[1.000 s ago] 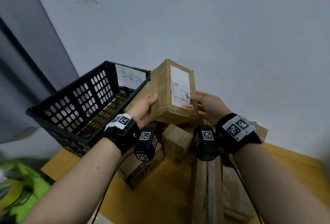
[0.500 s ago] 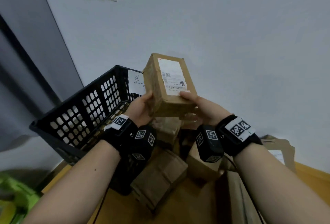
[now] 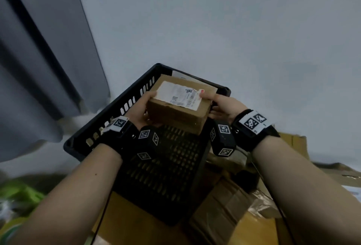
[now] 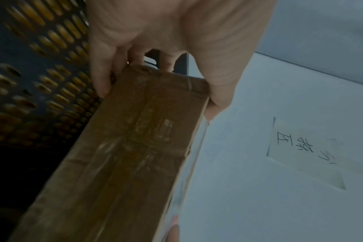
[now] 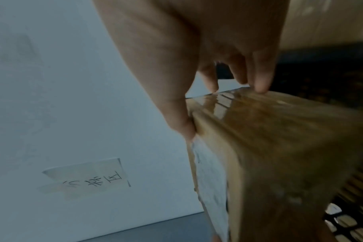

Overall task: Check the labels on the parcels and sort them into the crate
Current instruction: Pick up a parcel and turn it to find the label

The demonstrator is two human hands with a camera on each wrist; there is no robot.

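Note:
A brown cardboard parcel (image 3: 175, 114) with a white shipping label (image 3: 179, 95) on top hangs over the inside of the black perforated crate (image 3: 109, 123). My left hand (image 3: 141, 108) grips its left end, thumb on top and fingers underneath. My right hand (image 3: 222, 106) grips its right end, thumb pressing on the label's corner. In the left wrist view the parcel (image 4: 122, 155) runs away from my left hand (image 4: 155, 54), with the crate's floor (image 4: 41, 81) beside it. In the right wrist view my right hand (image 5: 218, 68) holds the parcel (image 5: 280, 155) by its end.
Several more cardboard parcels (image 3: 234, 201) lie piled on the wooden table (image 3: 134, 227) right of the crate. A handwritten paper note (image 4: 309, 152) is taped to the pale wall behind. A grey curtain (image 3: 39, 59) hangs at the left, with something green (image 3: 19, 196) below it.
Both hands have carried the parcel left and down, from above the pile to over the crate's inside. It has turned from upright to lying flat with the label up.

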